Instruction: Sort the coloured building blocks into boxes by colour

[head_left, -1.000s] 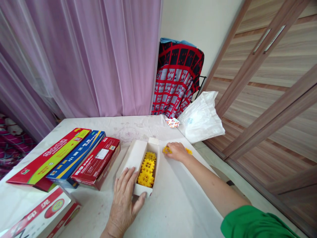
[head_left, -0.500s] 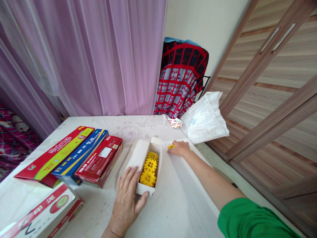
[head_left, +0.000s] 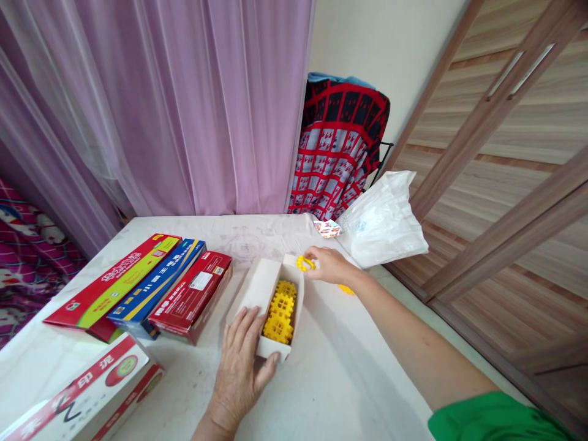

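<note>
A white cardboard box [head_left: 256, 280] stands with its lid folded to the left, and several yellow notched building blocks [head_left: 278, 329] lie in a row inside. My left hand [head_left: 242, 352] holds the box at its near left side, fingers stretched over the lid and thumb against the near end. Just beyond the box's far right corner, my right hand [head_left: 328, 264] pinches a yellow building block [head_left: 305, 263] between thumb and fingers. Another yellow block [head_left: 346, 289] lies on the table, partly covered by my right forearm.
To the left lie a red-and-green box [head_left: 114, 285], a blue box [head_left: 156, 288] and a dark red box [head_left: 190, 297]. A white-and-red box [head_left: 82, 392] sits nearer. A white plastic bag [head_left: 383, 220] and a small patterned item [head_left: 327, 228] are at the table's far right corner.
My right hand has come up and left toward the box with a yellow block in its fingers. A yellow block now shows on the table behind my wrist. My left hand stays on the box.
</note>
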`<state>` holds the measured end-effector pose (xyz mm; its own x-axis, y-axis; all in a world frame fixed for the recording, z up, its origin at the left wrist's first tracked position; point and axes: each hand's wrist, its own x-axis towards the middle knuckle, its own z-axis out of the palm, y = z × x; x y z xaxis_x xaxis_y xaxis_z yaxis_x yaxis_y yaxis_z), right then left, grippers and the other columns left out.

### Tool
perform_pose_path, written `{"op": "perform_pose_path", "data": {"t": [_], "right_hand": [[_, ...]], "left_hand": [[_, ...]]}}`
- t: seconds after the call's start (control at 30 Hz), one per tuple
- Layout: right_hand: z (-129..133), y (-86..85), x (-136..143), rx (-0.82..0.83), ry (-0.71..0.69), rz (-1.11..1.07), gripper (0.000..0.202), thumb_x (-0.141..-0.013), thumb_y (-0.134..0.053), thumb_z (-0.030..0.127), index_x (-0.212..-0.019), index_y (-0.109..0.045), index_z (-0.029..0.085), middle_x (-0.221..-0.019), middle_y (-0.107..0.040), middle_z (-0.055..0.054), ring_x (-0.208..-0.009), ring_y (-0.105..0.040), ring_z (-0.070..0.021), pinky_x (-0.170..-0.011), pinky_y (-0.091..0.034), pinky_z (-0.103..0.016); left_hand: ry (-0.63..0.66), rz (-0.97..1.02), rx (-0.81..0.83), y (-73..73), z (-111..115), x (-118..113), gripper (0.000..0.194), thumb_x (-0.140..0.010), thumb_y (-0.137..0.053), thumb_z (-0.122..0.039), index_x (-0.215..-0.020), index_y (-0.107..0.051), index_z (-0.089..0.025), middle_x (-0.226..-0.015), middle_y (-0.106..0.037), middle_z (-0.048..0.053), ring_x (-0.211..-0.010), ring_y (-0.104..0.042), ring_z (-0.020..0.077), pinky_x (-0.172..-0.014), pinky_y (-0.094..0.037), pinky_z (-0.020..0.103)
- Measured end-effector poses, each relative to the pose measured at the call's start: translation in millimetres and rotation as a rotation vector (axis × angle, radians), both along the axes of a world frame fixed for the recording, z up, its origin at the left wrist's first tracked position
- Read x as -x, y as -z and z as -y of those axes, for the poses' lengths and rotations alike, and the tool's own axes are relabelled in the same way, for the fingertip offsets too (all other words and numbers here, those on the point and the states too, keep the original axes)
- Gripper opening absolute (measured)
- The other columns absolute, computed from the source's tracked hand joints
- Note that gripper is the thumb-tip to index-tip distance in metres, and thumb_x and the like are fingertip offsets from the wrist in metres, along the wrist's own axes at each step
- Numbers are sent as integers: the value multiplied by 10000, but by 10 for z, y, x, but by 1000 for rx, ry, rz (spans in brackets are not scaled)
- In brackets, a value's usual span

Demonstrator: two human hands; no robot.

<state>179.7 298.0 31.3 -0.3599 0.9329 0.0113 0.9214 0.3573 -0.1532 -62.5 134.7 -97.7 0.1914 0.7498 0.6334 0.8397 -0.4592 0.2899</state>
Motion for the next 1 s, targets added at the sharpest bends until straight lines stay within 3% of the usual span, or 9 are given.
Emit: {"op": "perform_pose_path", "data": {"t": [0.07,0.13,0.3,0.67,0.77,0.83,1.0], "right_hand": [[87,-28,185,-17,-148,36,414,-708,-677,399,-1078,-605,229,-1088,-687,-57,-1048,-599,-252,-874,-384,-342],[151,-6,341,-11,-207,97,406,-695,-684,394,-1058,-616,227,-1045,-691,-62,-1030,-593,-264,-860,-369,-356],[223,72,509,-13,-209,217,407,-693,-687,374,-1062,-614,219,-986,-690,-78,-1011,-569,-263,-842,-326,-351],[278,108,557,-37,-280,250,373,-708,-713,381,-1021,-613,203,-985,-688,-85,-1014,-554,-269,-827,-344,-352],[241,92,413,-48,-325,136,319,-735,-697,327,-1028,-622,225,-1090,-658,-66,-1050,-553,-239,-846,-365,-330],[167,66,204,-80,-280,35,249,-782,-637,268,-1028,-632,230,-1105,-650,-51,-1025,-575,-205,-856,-382,-308],[-75,86,-606,-39,160,23,257,-848,-530,273,-1084,-624,229,-1132,-652,-55,-973,-622,-176,-860,-429,-286]], "left_hand": [[1,-9,8,0,2,0,589,-882,-533,-394,-1415,-370,-205,-1426,-480,149,-1364,-375,312,-1076,-325,540],[2,-17,17,7,1,3,597,-880,-536,-399,-1418,-364,-206,-1431,-473,152,-1367,-370,315,-1081,-317,544],[0,-7,16,24,-6,7,615,-876,-542,-405,-1428,-356,-209,-1433,-473,149,-1374,-359,316,-1094,-300,544],[-8,-13,-22,-11,7,3,591,-872,-555,-397,-1399,-391,-188,-1417,-492,145,-1371,-362,299,-1083,-320,519],[-7,-16,-25,-22,3,1,588,-874,-551,-394,-1401,-390,-190,-1415,-494,143,-1366,-370,297,-1079,-326,514],[-1,-10,-28,-25,1,3,590,-873,-549,-393,-1405,-389,-195,-1412,-498,142,-1361,-378,298,-1076,-333,509],[-2,4,-31,-3,-13,9,599,-867,-550,-406,-1409,-393,-206,-1408,-503,139,-1350,-395,306,-1077,-334,516]]}}
